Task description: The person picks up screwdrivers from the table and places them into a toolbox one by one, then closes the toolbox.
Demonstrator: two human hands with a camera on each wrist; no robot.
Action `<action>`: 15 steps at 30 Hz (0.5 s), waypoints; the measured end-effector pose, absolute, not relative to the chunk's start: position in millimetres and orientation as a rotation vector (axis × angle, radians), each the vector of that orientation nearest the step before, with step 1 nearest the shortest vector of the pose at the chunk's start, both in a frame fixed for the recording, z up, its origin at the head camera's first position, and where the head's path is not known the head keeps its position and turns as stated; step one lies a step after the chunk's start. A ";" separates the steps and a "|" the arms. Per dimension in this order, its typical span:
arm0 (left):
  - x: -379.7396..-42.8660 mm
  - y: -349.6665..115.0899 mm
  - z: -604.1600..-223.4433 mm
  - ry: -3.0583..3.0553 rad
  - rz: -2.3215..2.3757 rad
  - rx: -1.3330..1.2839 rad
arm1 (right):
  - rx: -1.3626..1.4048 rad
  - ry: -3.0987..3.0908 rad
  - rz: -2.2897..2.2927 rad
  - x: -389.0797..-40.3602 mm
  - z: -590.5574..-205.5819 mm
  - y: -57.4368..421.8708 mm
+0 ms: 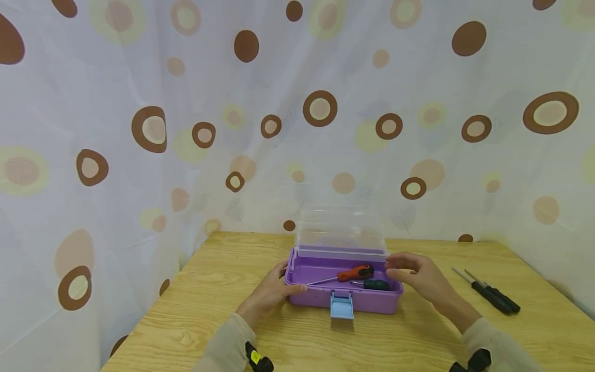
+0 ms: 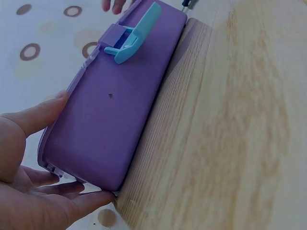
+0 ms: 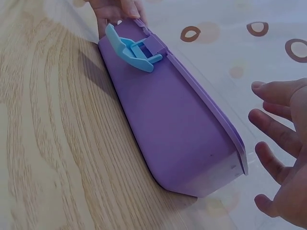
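Observation:
A purple toolbox [image 1: 316,297] stands on the table with its clear lid [image 1: 341,227] raised at the back. Its light-blue latch [image 1: 342,307] hangs unfastened at the front. Inside lie a red-and-black screwdriver [image 1: 357,273] and a dark green-handled screwdriver [image 1: 376,284]. My left hand [image 1: 269,292] grips the box's left end, thumb at the front rim and fingers around the end wall, as the left wrist view shows. Beside the right end is my right hand [image 1: 425,279], its fingers spread and loosely bent, holding nothing; in the right wrist view the fingers [image 3: 273,129] stand apart from the box.
Two black-handled screwdrivers [image 1: 495,297] lie side by side on the wooden table [image 1: 209,289], right of my right hand. A white curtain [image 1: 288,67] with brown and yellow circles hangs behind the table and along its left side.

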State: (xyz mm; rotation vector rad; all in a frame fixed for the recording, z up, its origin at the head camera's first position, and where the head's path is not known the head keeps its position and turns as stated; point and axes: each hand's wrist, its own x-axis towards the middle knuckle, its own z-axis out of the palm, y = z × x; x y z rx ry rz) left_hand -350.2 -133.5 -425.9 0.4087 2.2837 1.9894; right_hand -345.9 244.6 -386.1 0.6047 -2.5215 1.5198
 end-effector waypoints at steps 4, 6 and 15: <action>-349.9 -132.7 -426.3 2.274 1.997 0.422 | 0.575 -2.544 1.486 -343.8 -385.9 250.9; -349.5 -132.3 -425.9 2.273 1.996 0.422 | 0.558 -2.555 1.478 -343.2 -385.2 253.7; -347.2 -132.4 -423.6 2.302 1.968 0.378 | 0.555 -2.561 1.436 -342.4 -386.7 271.2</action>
